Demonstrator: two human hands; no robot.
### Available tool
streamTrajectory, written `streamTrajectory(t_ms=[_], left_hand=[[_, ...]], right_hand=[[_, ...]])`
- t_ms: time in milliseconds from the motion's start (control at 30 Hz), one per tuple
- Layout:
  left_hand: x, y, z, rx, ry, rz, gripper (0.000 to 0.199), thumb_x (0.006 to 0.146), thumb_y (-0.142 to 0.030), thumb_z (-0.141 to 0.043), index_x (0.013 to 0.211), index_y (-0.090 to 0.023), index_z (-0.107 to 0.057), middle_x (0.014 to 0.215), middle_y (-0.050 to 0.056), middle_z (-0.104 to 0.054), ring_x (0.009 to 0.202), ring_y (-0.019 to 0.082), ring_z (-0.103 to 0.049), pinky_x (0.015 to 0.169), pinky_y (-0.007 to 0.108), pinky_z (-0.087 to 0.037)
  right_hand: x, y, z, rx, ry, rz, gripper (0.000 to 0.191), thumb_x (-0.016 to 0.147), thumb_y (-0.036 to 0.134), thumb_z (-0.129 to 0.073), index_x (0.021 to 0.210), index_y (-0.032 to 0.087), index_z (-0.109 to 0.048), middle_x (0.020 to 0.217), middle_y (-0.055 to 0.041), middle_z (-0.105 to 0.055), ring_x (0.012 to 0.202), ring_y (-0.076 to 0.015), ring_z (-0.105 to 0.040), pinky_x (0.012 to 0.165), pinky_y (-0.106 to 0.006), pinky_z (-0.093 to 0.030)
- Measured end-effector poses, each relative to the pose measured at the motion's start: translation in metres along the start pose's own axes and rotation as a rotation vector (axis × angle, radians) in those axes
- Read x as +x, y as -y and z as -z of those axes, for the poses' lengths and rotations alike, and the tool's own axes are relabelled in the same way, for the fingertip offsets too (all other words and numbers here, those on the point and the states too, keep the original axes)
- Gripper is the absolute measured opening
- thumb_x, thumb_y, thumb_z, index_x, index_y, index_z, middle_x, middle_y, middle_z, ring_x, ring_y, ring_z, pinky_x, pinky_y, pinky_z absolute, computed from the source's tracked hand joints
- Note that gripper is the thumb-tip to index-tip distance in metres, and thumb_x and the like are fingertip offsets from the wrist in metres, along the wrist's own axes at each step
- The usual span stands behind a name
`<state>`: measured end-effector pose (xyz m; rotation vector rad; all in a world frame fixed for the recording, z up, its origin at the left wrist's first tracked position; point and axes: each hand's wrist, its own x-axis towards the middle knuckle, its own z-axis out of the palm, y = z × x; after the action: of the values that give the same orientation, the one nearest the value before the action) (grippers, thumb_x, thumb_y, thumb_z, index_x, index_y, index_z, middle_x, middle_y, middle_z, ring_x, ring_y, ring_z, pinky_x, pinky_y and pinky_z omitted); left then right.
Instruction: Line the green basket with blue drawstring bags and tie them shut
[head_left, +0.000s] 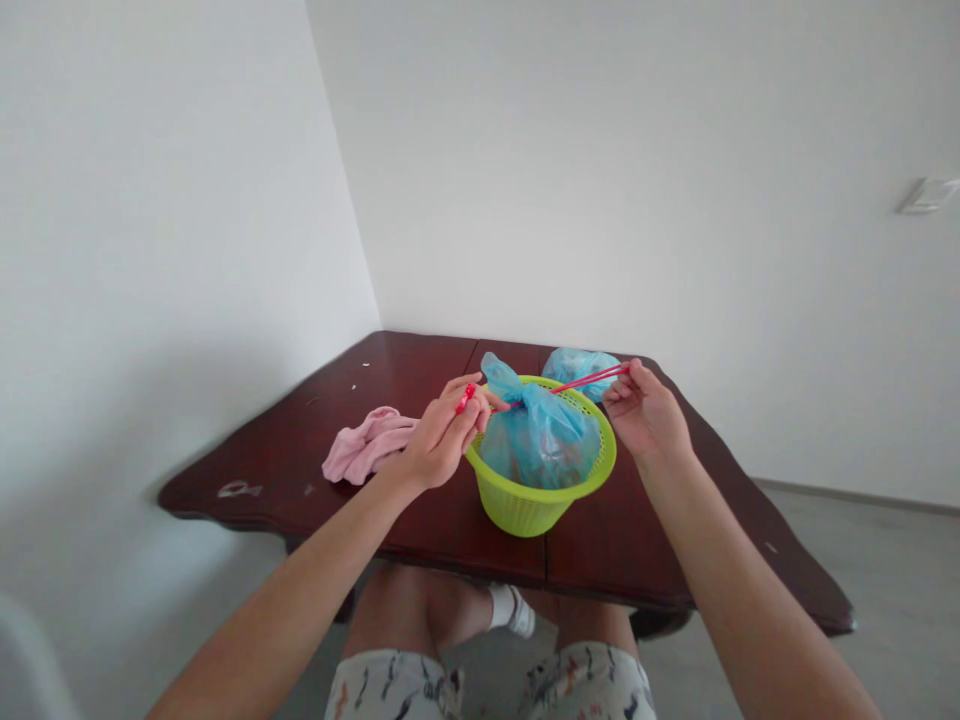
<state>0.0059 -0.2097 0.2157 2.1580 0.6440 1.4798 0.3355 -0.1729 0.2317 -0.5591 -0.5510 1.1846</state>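
A pink cloth (367, 445) lies on the dark wooden table (300, 480), just beside the left hand (442, 438), which pinches a red strip (589, 378). The right hand (645, 410) grips its other end above a lime-green basket (540, 510) holding a knotted blue plastic bag (536, 435).

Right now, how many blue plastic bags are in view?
2. One blue plastic bag sits knotted in the green plastic basket; a second blue plastic bag lies behind the basket on the dark wooden table. More could be hidden.

Pink cloth (367, 445) on the dark wooden table (277, 465) (wall switch (928, 195) behind).
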Motion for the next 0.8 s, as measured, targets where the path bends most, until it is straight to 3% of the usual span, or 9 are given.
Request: streamTrajectory(t_ms=[167, 267, 367, 433, 533, 600, 667, 733, 800], left_hand=[[-0.004, -0.001, 0.001, 0.246, 0.022, 0.114, 0.053, 0.129, -0.058, -0.037, 0.101, -0.026, -0.069, 0.101, 0.007, -0.082, 0.097, 0.025, -0.08, 0.116, 0.051, -0.059], [0.006, -0.004, 0.001, 0.465, 0.05, 0.191, 0.048, 0.122, -0.069, -0.054, 0.132, -0.025, -0.07, 0.104, 0.007, -0.085, 0.1, 0.03, -0.082, 0.112, 0.052, -0.059], [0.018, -0.005, -0.006, 0.688, 0.127, 0.254, 0.081, 0.103, -0.086, -0.077, 0.153, -0.023, -0.066, 0.107, 0.01, -0.087, 0.107, 0.04, -0.085, 0.116, 0.057, -0.057], [0.025, -0.003, -0.012, 0.785, 0.195, 0.304, 0.077, 0.101, -0.091, -0.074, 0.138, -0.023, -0.076, 0.099, 0.011, -0.086, 0.104, 0.042, -0.085, 0.111, 0.057, -0.058], [0.033, 0.001, -0.021, 0.797, 0.271, 0.32, 0.057, 0.114, -0.079, -0.064, 0.102, -0.025, -0.08, 0.088, 0.01, -0.082, 0.096, 0.038, -0.082, 0.1, 0.052, -0.059], [0.035, 0.004, -0.024, 0.72, 0.267, 0.258, 0.048, 0.117, -0.066, -0.065, 0.095, -0.026, -0.08, 0.097, 0.01, -0.082, 0.102, 0.035, -0.08, 0.101, 0.05, -0.059], [0.034, 0.005, -0.027, 0.576, 0.228, 0.185, 0.039, 0.116, -0.059, -0.069, 0.102, -0.026, -0.083, 0.115, 0.011, -0.083, 0.116, 0.034, -0.077, 0.109, 0.051, -0.059], [0.034, 0.004, -0.03, 0.372, 0.194, 0.143, 0.037, 0.116, -0.06, -0.07, 0.112, -0.027, -0.087, 0.129, 0.01, -0.082, 0.128, 0.034, -0.074, 0.118, 0.052, -0.057], [0.034, 0.002, -0.034, 0.151, 0.222, 0.142, 0.043, 0.119, -0.063, -0.065, 0.111, -0.027, -0.088, 0.125, 0.009, -0.083, 0.126, 0.032, -0.075, 0.119, 0.051, -0.059]], right_hand=[[-0.013, 0.0, 0.002, -0.049, 0.081, -0.002, 0.039, 0.09, 0.033, -0.108, 0.088, 0.023, -0.07, 0.07, 0.0092, -0.063, 0.053, -0.0058, -0.051, 0.052, -0.018, -0.05], [-0.031, 0.006, -0.005, -0.133, 0.249, 0.106, 0.037, 0.091, 0.043, -0.109, 0.095, 0.024, -0.078, 0.066, 0.0104, -0.06, 0.049, -0.0053, -0.046, 0.049, -0.019, -0.048], [-0.054, 0.012, -0.017, -0.265, 0.388, 0.259, 0.032, 0.1, 0.051, -0.102, 0.099, 0.026, -0.082, 0.072, 0.0071, -0.073, 0.045, -0.0058, -0.05, 0.048, -0.021, -0.047], [-0.07, 0.016, -0.025, -0.354, 0.444, 0.364, 0.027, 0.106, 0.053, -0.095, 0.105, 0.029, -0.082, 0.092, 0.0015, -0.087, 0.057, -0.0114, -0.071, 0.058, -0.025, -0.06], [-0.091, 0.02, -0.032, -0.571, 0.528, 0.565, 0.019, 0.116, 0.046, -0.083, 0.129, 0.032, -0.082, 0.127, -0.0056, -0.092, 0.108, -0.0248, -0.09, 0.096, -0.042, -0.074], [-0.098, 0.019, -0.032, -0.838, 0.603, 0.74, 0.037, 0.116, 0.041, -0.082, 0.152, 0.034, -0.077, 0.157, -0.0099, -0.083, 0.147, -0.0321, -0.079, 0.126, -0.056, -0.065], [-0.101, 0.011, -0.029, -1.14, 0.695, 0.877, 0.069, 0.11, 0.039, -0.088, 0.174, 0.036, -0.062, 0.183, -0.0121, -0.063, 0.173, -0.0384, -0.057, 0.144, -0.067, -0.046], [-0.098, -0.003, -0.024, -1.382, 0.784, 0.906, 0.102, 0.103, 0.039, -0.095, 0.189, 0.038, -0.041, 0.198, -0.0133, -0.042, 0.185, -0.043, -0.038, 0.149, -0.073, -0.036], [-0.093, -0.022, -0.021, -1.51, 0.836, 0.848, 0.117, 0.1, 0.036, -0.094, 0.195, 0.035, -0.025, 0.199, -0.0164, -0.037, 0.185, -0.0446, -0.037, 0.148, -0.074, -0.038]])
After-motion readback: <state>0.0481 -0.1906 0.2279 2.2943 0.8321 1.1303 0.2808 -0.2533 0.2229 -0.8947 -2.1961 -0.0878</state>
